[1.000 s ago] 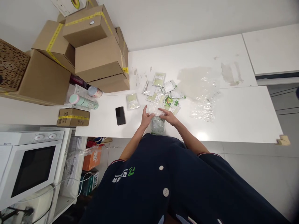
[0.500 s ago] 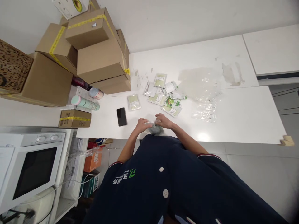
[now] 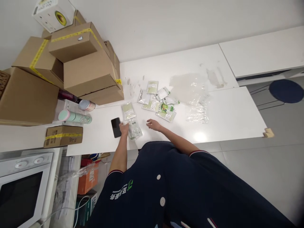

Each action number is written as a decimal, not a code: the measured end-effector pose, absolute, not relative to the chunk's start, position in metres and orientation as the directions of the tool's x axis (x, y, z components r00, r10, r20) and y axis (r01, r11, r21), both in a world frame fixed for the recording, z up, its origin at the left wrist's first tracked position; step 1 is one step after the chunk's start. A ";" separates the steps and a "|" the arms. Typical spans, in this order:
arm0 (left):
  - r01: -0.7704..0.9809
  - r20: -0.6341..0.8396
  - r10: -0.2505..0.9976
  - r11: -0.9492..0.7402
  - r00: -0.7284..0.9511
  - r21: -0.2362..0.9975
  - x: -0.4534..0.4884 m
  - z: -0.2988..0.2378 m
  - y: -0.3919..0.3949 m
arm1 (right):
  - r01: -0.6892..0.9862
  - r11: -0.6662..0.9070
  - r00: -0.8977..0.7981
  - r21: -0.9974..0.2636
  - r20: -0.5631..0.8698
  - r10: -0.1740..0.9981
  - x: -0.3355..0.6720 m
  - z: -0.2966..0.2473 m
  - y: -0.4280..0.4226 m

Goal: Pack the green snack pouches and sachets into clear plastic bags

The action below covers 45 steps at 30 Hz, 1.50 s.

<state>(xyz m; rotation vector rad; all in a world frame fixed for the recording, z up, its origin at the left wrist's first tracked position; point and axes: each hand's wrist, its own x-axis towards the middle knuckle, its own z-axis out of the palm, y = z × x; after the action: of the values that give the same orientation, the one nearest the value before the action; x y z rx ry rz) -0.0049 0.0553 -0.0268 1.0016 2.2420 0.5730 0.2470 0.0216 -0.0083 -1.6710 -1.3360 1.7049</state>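
A clear plastic packet with greenish-grey contents [image 3: 135,129] lies near the table's front edge, and my left hand [image 3: 124,128] grips its upper left corner. Just left of that hand is a black smartphone [image 3: 116,127]. A pale green packet in clear wrap [image 3: 128,111] lies right behind the held one. My right hand [image 3: 153,124] hovers over the table to the right, fingers apart and holding nothing. Beyond it lies a loose pile of pale green and white sachets [image 3: 155,105], one printed with green fruit [image 3: 166,108].
Clear plastic bags [image 3: 197,95] lie flat on the white table [image 3: 228,117] to the right. Stacked cardboard boxes [image 3: 87,71], a mint green bottle [image 3: 74,117] and a lidded jar [image 3: 86,105] stand at the left. A microwave [image 3: 23,180] sits lower left; a dark blue stool [image 3: 286,91] is far right.
My left hand has carried the packet leftward, beside the phone. The right hand has let go of it and stays apart. The view has turned slightly to the right.
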 end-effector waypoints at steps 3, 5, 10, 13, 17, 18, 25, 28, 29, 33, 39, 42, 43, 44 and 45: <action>0.725 -0.160 0.808 0.581 -0.566 0.370 0.000 -0.021 0.061 | 0.301 -0.537 0.020 -0.788 -0.558 0.829 0.310 -0.001 0.020; 0.835 -0.061 0.871 0.486 -0.488 0.256 0.007 -0.018 0.057 | 0.399 -0.536 0.231 -0.744 -0.484 0.844 0.353 0.007 0.027; 0.878 0.022 0.911 0.390 -0.412 0.278 0.024 -0.013 0.045 | 0.741 -0.449 0.478 -0.499 -0.077 0.875 0.422 0.028 0.068; 0.874 0.069 0.923 0.332 -0.379 0.355 0.032 -0.011 0.038 | 0.846 -0.423 0.453 -0.325 0.019 0.891 0.437 0.030 0.099; 0.853 0.084 0.956 0.207 -0.279 0.480 0.041 -0.009 0.024 | 0.870 -0.417 0.404 -0.263 -0.102 0.909 0.453 0.022 0.126; 0.841 0.085 0.961 0.184 -0.262 0.509 0.043 -0.009 0.020 | 0.860 -0.429 0.410 -0.276 -0.127 0.903 0.458 0.021 0.129; 0.706 0.141 0.965 0.060 -0.223 0.706 0.062 0.004 0.013 | 0.556 -0.318 0.630 -0.768 0.140 0.764 0.476 0.056 0.111; 0.501 0.059 0.975 0.057 -0.214 0.864 0.088 0.023 0.022 | 0.250 -0.102 0.697 -0.963 0.105 0.709 0.459 0.083 0.093; 0.403 -0.007 0.981 0.087 -0.195 0.911 0.098 0.031 0.025 | 0.129 -0.058 0.694 -0.990 0.048 0.718 0.451 0.090 0.087; 0.073 -0.315 0.949 0.316 -0.030 0.946 0.134 0.058 0.032 | -0.354 -0.062 0.482 -0.933 -0.239 0.843 0.415 0.102 0.070; -0.252 -0.495 0.865 0.499 0.084 0.829 0.140 0.061 0.037 | -0.629 -0.312 0.079 -0.712 -0.457 0.886 0.347 0.082 0.041; -0.327 -0.565 0.824 0.523 -0.043 0.787 0.119 0.045 0.035 | -0.595 -0.456 -0.026 -0.662 -0.551 0.834 0.318 0.064 0.019; -0.322 -0.584 0.806 0.531 -0.094 0.784 0.109 0.039 0.033 | -0.561 -0.502 -0.057 -0.658 -0.575 0.817 0.312 0.057 0.012; -0.305 -0.600 0.789 0.543 -0.135 0.782 0.098 0.034 0.030 | -0.520 -0.542 -0.086 -0.660 -0.591 0.802 0.307 0.050 0.006; -0.281 -0.616 0.770 0.561 -0.168 0.778 0.086 0.031 0.027 | -0.468 -0.575 -0.110 -0.671 -0.602 0.791 0.305 0.044 0.000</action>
<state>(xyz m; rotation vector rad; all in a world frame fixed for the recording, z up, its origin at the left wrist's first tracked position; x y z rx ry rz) 0.0863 0.0272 0.0307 0.4441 1.4600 0.9830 0.3055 -0.0001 0.0436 -1.2658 -0.3958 1.8136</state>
